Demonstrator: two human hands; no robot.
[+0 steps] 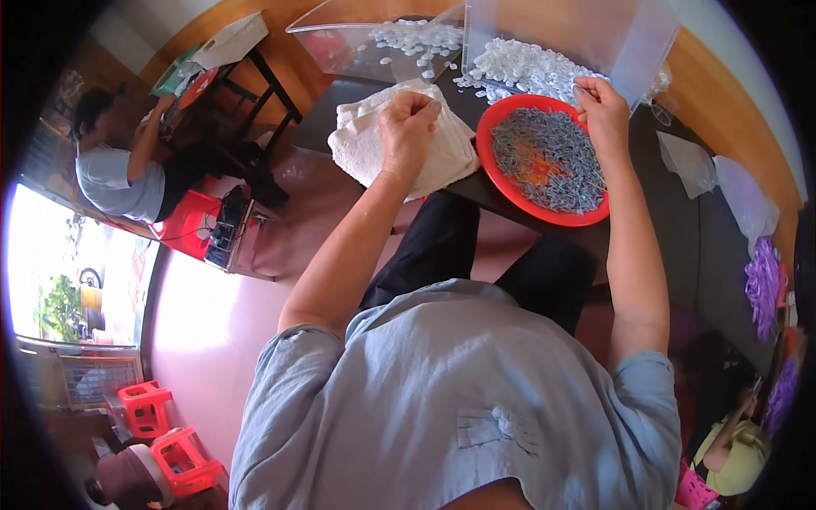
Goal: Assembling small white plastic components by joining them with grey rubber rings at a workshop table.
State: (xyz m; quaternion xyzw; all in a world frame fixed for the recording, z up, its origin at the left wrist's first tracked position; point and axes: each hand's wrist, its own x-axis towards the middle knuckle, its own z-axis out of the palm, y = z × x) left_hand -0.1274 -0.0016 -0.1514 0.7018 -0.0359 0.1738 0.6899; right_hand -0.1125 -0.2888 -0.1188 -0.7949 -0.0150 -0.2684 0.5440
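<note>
My left hand (408, 132) is held over a folded white cloth (361, 136) on the dark table, its fingers closed in a pinch. Anything between those fingertips is too small to make out. At the far right rim of a red plate (507, 189), my right hand (603, 115) also pinches with thumb and forefinger; what it holds I cannot tell. A heap of small thin grey pieces (531, 140), like pins or screws, covers most of the plate. Just behind the plate lies a pile of small clear-white plastic pieces (527, 66).
Clear plastic bins (561, 30) stand at the table's back, with more white pieces (416, 38). Plastic bags (748, 200) and purple strands (763, 285) lie at right. Another person (123, 170) sits at far left, one (731, 450) at lower right. Red stools (183, 459) stand at lower left.
</note>
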